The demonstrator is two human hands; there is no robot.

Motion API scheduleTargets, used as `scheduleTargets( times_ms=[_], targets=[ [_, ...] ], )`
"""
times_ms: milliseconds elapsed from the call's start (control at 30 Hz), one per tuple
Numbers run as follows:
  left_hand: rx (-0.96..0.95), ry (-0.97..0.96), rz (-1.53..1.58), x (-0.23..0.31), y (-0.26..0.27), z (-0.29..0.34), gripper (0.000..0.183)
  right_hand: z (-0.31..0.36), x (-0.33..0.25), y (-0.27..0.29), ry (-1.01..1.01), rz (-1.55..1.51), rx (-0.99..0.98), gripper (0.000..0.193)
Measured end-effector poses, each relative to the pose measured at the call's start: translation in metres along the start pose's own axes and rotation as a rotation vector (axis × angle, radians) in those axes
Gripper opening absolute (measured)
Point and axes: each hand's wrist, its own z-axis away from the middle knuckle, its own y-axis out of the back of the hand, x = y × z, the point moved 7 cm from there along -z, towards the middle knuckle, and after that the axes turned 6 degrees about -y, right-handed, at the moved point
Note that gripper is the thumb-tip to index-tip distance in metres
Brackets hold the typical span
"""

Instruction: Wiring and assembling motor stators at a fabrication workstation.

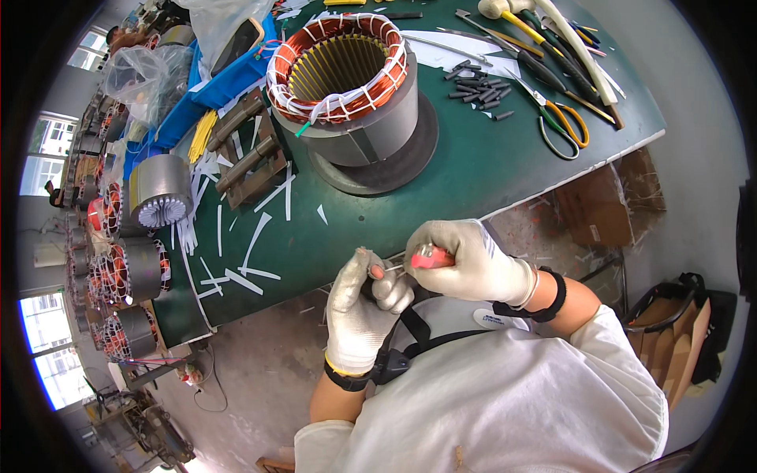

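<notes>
Both my hands wear white work gloves and are held close together off the table's near edge. My right hand (465,264) is closed around a pinkish-red object (430,257), mostly hidden by the fingers, so its kind is unclear. The fingers of my left hand (359,299) are curled, with bare fingertips poking out of the glove. Between the two hands runs a thin pale strand (394,269), which the left fingers pinch. Beyond the hands stands a motor stator (359,142) with copper windings laced in white cord, upright on a round grey base (378,177).
Short black tubes (481,88), scissors (564,118) and a mallet (505,9) lie at the right of the green table (347,229). Paper strips (252,240), a metal fixture (251,154) and a blue bin (209,94) are at the left, with several stators (134,268) beyond.
</notes>
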Motion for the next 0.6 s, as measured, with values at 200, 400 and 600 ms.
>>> scheduleTargets(
  times_ms=[200, 400, 600],
  targets=[
    [-0.171, -0.031, 0.145, 0.000, -0.011, -0.003, 0.036, 0.008, 0.033, -0.015, -0.633, -1.073, -0.344, 0.025],
    [-0.178, -0.048, 0.103, 0.007, -0.016, -0.004, 0.037, 0.001, -0.008, 0.016, -0.115, -0.180, 0.032, 0.028],
    [0.070, -0.289, -0.453, 0.011, -0.018, 0.006, 0.020, 0.001, -0.029, 0.017, 0.155, 0.134, 0.132, 0.015]
  ],
)
